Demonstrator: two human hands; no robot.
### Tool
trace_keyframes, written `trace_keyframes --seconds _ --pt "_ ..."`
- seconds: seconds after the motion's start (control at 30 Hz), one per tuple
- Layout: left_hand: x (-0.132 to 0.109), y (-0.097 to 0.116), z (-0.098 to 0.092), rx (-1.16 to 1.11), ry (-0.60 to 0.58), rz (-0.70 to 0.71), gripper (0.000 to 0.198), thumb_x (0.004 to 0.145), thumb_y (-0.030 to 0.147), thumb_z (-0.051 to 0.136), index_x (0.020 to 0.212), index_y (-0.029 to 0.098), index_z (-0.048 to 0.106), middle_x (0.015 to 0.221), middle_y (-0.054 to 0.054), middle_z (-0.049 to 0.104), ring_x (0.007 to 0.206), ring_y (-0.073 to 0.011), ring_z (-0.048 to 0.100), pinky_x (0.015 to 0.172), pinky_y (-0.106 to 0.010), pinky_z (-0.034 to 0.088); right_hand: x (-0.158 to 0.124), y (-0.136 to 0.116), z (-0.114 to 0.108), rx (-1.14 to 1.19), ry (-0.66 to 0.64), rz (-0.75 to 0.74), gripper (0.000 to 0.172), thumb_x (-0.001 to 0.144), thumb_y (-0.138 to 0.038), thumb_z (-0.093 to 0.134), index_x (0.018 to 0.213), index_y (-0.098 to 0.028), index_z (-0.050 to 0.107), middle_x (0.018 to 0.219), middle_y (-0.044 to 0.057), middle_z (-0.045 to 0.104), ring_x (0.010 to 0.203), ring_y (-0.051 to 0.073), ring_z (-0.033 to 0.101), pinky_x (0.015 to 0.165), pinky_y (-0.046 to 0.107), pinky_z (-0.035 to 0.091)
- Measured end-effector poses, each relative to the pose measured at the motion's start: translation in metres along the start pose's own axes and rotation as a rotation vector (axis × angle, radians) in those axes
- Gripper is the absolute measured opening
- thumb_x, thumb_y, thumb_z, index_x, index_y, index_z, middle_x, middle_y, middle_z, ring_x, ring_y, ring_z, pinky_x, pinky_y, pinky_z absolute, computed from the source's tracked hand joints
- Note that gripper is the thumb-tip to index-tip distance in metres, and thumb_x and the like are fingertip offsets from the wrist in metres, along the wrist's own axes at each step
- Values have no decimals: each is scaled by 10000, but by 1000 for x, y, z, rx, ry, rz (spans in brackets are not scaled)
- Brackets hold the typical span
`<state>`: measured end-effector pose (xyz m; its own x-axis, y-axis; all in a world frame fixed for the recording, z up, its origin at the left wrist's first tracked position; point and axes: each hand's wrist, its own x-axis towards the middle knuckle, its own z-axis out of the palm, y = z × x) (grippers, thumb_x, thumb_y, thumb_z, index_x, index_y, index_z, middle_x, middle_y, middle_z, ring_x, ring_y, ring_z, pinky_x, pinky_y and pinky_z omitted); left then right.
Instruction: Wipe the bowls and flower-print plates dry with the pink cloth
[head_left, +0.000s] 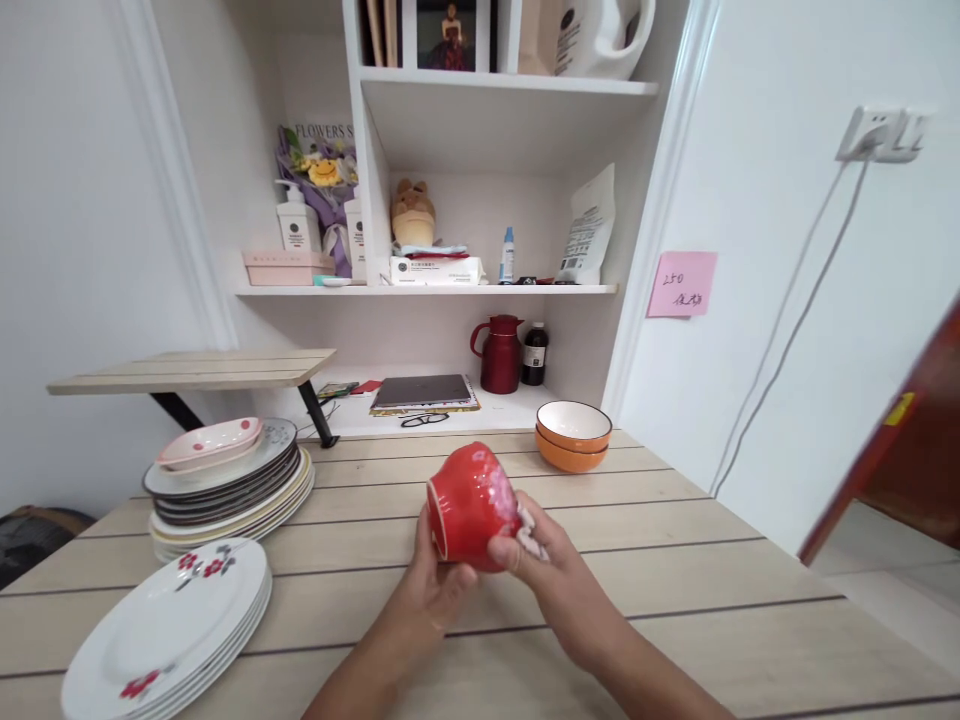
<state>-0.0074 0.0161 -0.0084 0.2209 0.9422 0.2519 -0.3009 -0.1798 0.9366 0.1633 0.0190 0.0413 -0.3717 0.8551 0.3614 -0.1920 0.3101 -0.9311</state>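
A pale wooden table [675,590] carries two stacks of plates [225,485] on its left and two stacked orange bowls [571,436] at the back. Above its middle, both hands hold a glossy red bowl [469,505] tipped on its side, rim facing left. The left hand [439,590] is closed under its rim. The right hand [551,565] presses a small pale cloth [531,535] to its base. Wiping looks under way; pale smears show on the base.

The wooden table [675,560] carries plate stacks [225,490] and orange bowls [573,436].
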Motion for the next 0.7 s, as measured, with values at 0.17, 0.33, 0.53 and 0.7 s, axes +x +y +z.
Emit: trace_keyframes --seconds 0.17,0.33,0.53,0.7 --pt "4 -6 -6 610 270 312 1268 566 647 797 1536 291 61 1591 -154 74 1471 -383 113 1163 -568 200 0 -5 7 414 127 91 402 854 -363 659 1224 -228 580 1133 76 658 994 237 595 865 357 476" --pt "-2 2 4 579 267 328 1351 493 666 821 1530 333 22 1590 -153 82 1454 -402 175 1140 -594 247 -5 -4 14 497 95 196 417 833 -348 691 1209 -195 596 1129 93 671 1014 243 610 904 368 472" --pt "-2 21 13 196 141 187 1140 435 548 901 1424 283 399 1469 -143 414 1307 -431 431 1064 -542 386 -9 1 10 442 -26 197 480 802 -452 714 1205 -251 549 1041 39 637 891 185 580 874 337 455" --pt "-11 20 18 -306 188 12 884 636 666 738 1365 225 503 1295 -139 614 1224 -360 537 1046 -461 404 -15 -2 6 76 -233 130 432 724 -479 773 1001 -243 539 811 -31 514 691 123 428 635 241 365"
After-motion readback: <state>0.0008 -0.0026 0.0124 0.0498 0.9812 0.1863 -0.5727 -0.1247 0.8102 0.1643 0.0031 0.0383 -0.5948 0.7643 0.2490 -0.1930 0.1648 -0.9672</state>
